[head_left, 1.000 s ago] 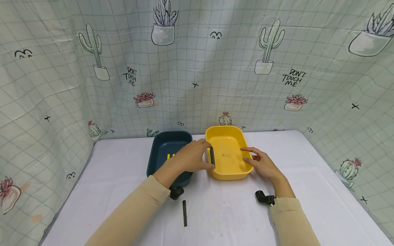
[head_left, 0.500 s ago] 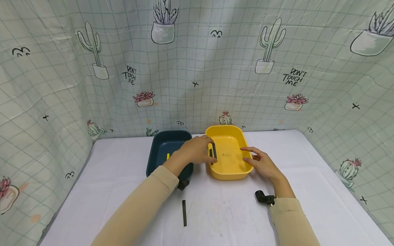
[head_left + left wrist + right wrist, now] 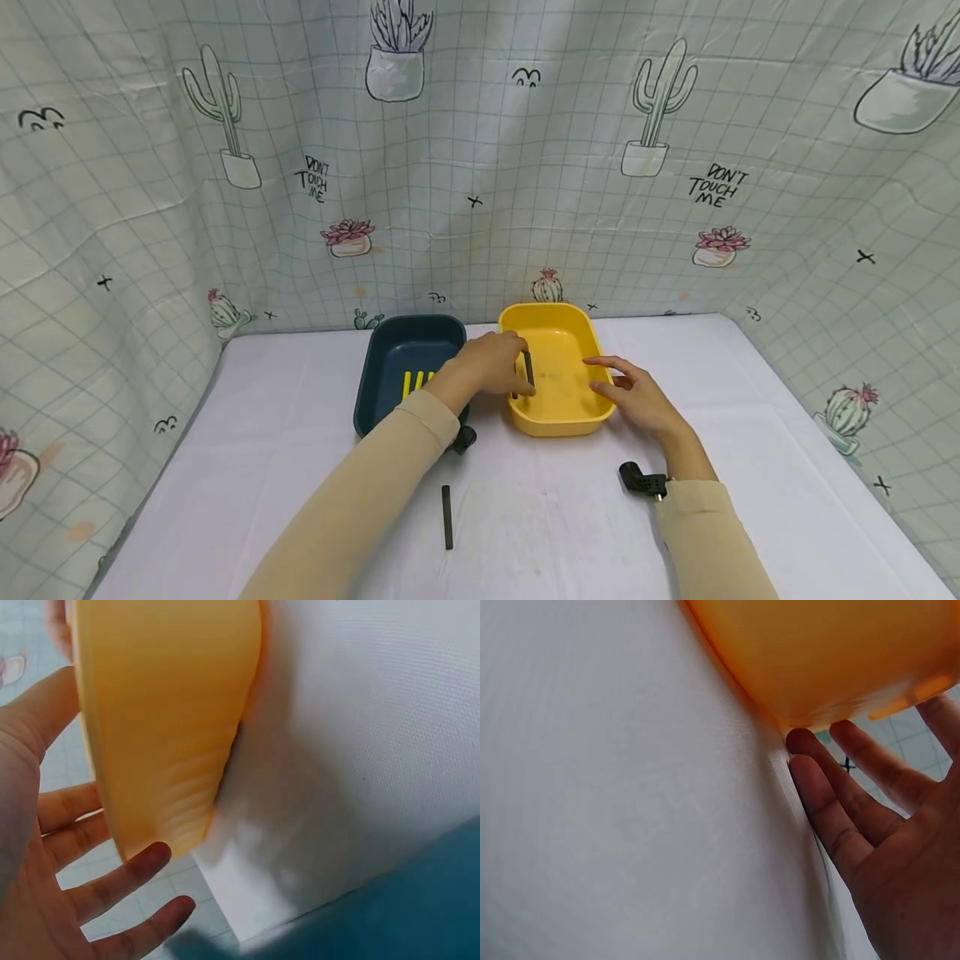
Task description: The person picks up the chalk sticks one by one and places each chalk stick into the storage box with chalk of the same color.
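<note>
Over the left side of the yellow tray (image 3: pixel 558 429), my left hand (image 3: pixel 487 364) pinches a short black stick (image 3: pixel 529 371) between thumb and fingertips. A second black stick (image 3: pixel 515 387) is partly hidden just left of it. My right hand (image 3: pixel 647 404) holds the tray's right rim, with thumb and forefinger over the edge. Its other fingers (image 3: pixel 832 802) sit outside, by the tray's lower wall in the right wrist view. In the left wrist view, the left hand's (image 3: pixel 67 847) loose fingers spread beside the tray's outer wall (image 3: pixel 165 712); the stick is hidden there.
Left of the yellow tray stands a dark blue tray (image 3: pixel 367 400) containing yellow sticks (image 3: pixel 418 381), partly covered by my left arm. Another black stick (image 3: pixel 447 517) lies on the white tablecloth (image 3: pixel 555 525) nearer to me. A patterned curtain (image 3: pixel 465 167) hangs behind the table.
My left hand has moved slightly right with the stick, farther over the yellow tray. More yellow sticks now show in the blue tray. The right hand has stayed on the rim.
</note>
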Motion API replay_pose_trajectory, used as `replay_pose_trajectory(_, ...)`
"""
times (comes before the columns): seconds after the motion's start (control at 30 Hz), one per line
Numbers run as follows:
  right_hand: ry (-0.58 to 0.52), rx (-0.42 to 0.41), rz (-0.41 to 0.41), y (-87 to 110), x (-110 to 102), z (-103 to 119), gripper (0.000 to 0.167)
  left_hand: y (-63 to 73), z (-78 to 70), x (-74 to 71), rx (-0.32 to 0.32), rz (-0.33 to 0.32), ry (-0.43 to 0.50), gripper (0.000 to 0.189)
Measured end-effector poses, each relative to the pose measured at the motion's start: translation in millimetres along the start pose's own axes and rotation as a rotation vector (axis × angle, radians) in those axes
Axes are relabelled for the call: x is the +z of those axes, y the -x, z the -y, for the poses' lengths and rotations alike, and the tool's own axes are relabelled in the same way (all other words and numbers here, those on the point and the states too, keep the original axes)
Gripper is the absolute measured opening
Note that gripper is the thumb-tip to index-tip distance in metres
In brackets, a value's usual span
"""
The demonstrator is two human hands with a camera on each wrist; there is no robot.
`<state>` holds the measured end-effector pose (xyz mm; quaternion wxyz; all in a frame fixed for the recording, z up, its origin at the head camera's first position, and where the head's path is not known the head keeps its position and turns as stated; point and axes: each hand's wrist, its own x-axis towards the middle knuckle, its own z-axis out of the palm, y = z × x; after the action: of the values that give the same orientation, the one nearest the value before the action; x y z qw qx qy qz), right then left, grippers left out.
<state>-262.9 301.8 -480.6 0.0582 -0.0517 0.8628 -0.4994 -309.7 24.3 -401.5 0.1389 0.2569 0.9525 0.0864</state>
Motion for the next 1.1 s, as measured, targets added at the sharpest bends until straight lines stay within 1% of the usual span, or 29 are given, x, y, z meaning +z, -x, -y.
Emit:
replay_pose_trajectory(0.23,-0.012,0.002,0.005,-2.1,0.1,-1.8,0.049,-8.8,-3.5,6.6,-0.053,0.029,-0.036,0.069)
replay_pose_trajectory(0.4,-0.013,0.004,0.006,-2.5,0.4,-2.2,0.049,-13.1,-5.4,8.9,-0.097,0.041,-0.035,0.070)
replay_pose_trajectory(0.57,-0.014,0.000,0.008,-2.5,0.8,-2.7,0.049,-17.3,-6.6,8.8,-0.136,0.069,-0.023,0.069)
replay_pose_trajectory(0.73,-0.009,-0.004,0.008,-2.8,0.7,-3.3,0.049,-22.1,-6.0,10.0,-0.138,0.088,-0.013,0.066)
replay_pose_trajectory(0.93,-0.005,-0.002,0.002,-2.1,0.7,-0.4,0.048,-23.9,-6.9,10.9,-0.125,0.096,-0.048,0.065)
replay_pose_trajectory(1.1,-0.006,-0.016,-0.001,-1.8,1.5,0.3,0.046,-24.4,-7.6,11.9,-0.134,0.105,-0.054,0.066)
